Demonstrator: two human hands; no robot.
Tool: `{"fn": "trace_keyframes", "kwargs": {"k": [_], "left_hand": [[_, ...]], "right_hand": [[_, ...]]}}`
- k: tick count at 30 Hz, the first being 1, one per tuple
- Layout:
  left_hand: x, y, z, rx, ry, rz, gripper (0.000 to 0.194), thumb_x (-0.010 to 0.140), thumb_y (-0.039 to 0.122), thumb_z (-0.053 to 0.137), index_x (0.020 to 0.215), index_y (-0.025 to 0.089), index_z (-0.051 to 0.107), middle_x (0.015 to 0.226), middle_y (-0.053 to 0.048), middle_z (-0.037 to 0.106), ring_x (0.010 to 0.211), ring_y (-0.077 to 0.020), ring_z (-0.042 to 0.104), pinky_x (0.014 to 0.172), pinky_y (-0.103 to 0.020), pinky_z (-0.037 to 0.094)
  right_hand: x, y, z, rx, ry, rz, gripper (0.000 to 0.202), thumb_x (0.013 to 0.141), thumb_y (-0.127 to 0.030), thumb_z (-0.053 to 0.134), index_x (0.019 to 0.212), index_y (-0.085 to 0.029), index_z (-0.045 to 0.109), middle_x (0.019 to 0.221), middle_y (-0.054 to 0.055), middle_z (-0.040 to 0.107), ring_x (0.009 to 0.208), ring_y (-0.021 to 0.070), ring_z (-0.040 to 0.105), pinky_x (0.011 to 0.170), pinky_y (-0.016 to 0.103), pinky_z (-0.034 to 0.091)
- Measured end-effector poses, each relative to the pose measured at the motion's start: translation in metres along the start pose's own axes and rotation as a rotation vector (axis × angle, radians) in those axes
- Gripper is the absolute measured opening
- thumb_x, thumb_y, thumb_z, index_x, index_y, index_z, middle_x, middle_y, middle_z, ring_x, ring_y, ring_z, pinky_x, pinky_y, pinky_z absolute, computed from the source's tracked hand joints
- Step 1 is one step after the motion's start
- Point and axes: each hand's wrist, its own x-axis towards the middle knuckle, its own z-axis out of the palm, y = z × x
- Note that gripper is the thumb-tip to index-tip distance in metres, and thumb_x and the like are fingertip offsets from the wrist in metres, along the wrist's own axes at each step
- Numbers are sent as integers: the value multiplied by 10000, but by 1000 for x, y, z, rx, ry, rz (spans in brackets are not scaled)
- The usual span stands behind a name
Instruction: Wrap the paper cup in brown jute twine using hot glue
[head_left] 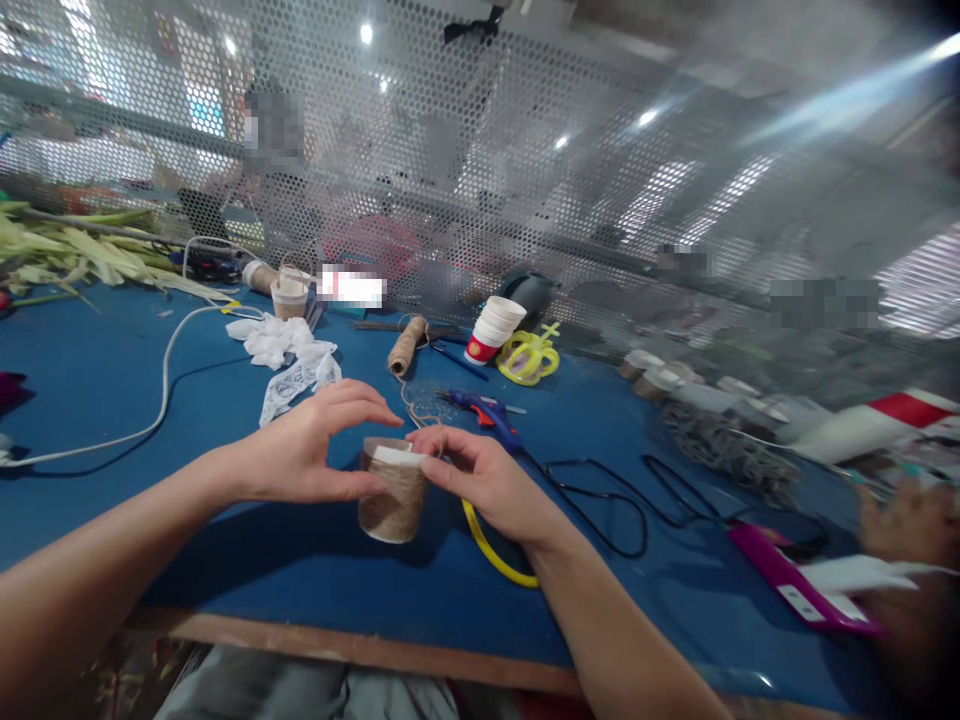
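Observation:
A paper cup [393, 500] wrapped in brown twine is in front of me, slightly tilted, with a white band bare below its rim. My right hand [476, 480] pinches the cup's rim at its right side, and a strand of twine runs by those fingers. On the other side, my left hand [315, 450] is open, its thumb against the cup's wall and its fingers stretched out above. The twine leads back to a twine spool [407, 345] lying behind. Whether the cup's base touches the table is hard to tell.
A blue glue gun [487, 412] with a black cord lies behind my right hand, beside a yellow ring [491, 562]. Stacked paper cups [495, 328], a yellow woven crown shape [528, 358] and white lace [300, 375] sit farther back. At right, another person's hand [907, 520] is near a purple power strip [799, 585].

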Motion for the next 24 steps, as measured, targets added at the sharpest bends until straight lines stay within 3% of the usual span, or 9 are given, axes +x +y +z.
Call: {"fn": "trace_keyframes", "kwargs": {"k": [3, 8, 16, 19, 24], "left_hand": [[0, 3, 14, -44, -36, -77, 357, 686, 344, 651, 970, 145, 565, 998, -102, 624, 1014, -235, 537, 913, -393, 403], [0, 8, 29, -170, -55, -269, 225, 704, 308, 611, 848, 145, 552, 929, -81, 642, 852, -197, 584, 776, -333, 455], [-1, 4, 30, -289, -5, -287, 182, 704, 307, 612, 748, 163, 511, 896, -55, 605, 888, -193, 570, 818, -330, 449], [-2, 4, 29, -327, 16, -313, 206, 699, 309, 623, 797, 161, 519, 914, -55, 593, 910, -200, 558, 834, -333, 437], [-3, -1, 27, -453, 99, -283, 447, 702, 350, 645, 1083, 178, 484, 1088, -68, 544, 1024, -217, 501, 890, -321, 392]], "right_hand": [[-1, -2, 2, -71, 0, -41, 184, 811, -349, 555, 764, -172, 541, 899, 49, 575, 920, 182, 523, 876, 344, 382], [-2, -5, 4, -157, 8, -51, 164, 827, -327, 535, 776, -171, 543, 916, 55, 575, 918, 181, 523, 884, 342, 383], [-1, -4, 4, -143, -3, -40, 168, 823, -330, 539, 793, -165, 556, 913, 59, 570, 920, 185, 521, 880, 343, 379], [0, -3, 3, -80, -6, -25, 189, 812, -352, 551, 778, -166, 556, 889, 51, 566, 900, 181, 516, 860, 338, 376], [0, 0, -1, 168, 26, 46, 225, 764, -388, 615, 751, -170, 561, 901, 35, 577, 890, 162, 510, 842, 309, 368]]}}
